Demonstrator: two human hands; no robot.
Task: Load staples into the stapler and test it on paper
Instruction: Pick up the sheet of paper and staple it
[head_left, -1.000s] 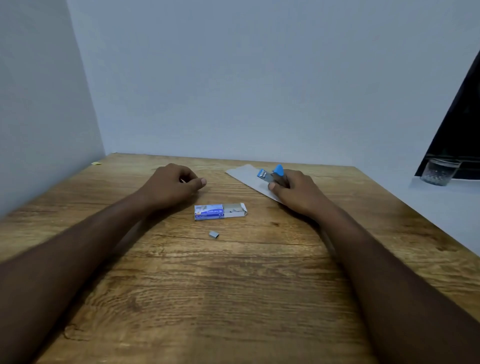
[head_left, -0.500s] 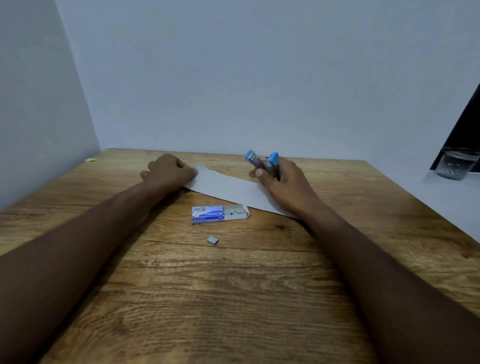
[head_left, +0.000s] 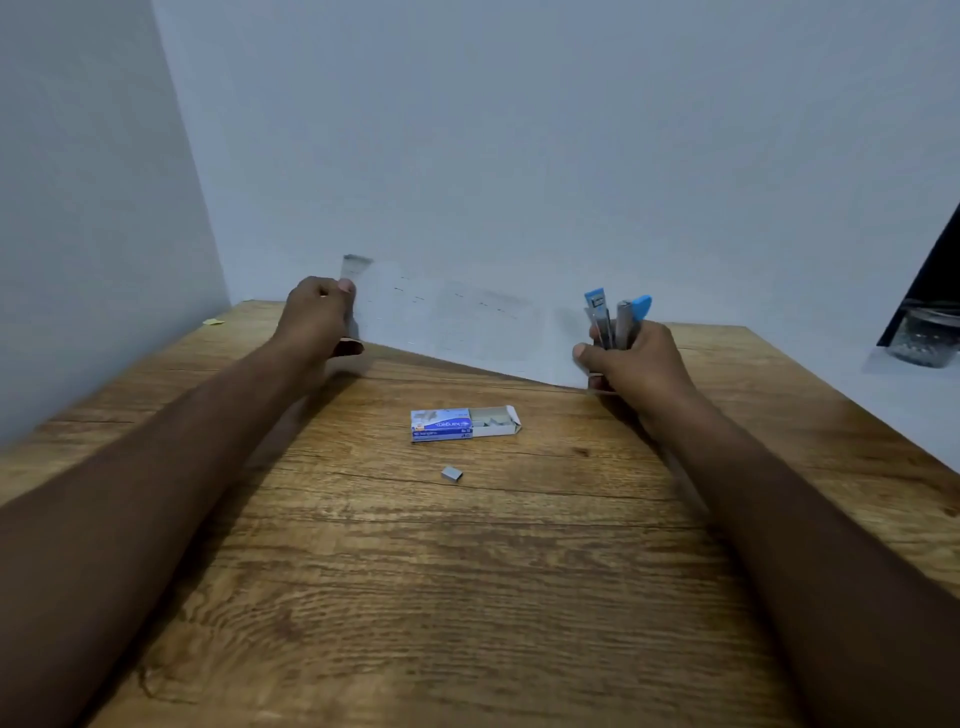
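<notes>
Stapler (head_left: 615, 322) is sitting in my right hand (head_left: 636, 364), gripped upright with its blue ends pointing up, above the far right part of the surface (head_left: 467, 597). I'm pinching the paper (head_left: 452, 322) at its left edge with my left hand (head_left: 317, 322), fingers closed on it, and I'm holding the sheet raised so it stands up off the surface; its right end is reaching my right hand. A few small dark marks are showing on the paper, maybe staples, too faint to be sure. The staple box (head_left: 465, 424) is lying open near the middle, and a small loose strip of staples (head_left: 452, 473) is lying just in front of it. I'm judging loading as probably done and testing as underway or about finished; can't tell whether staples are inside.
</notes>
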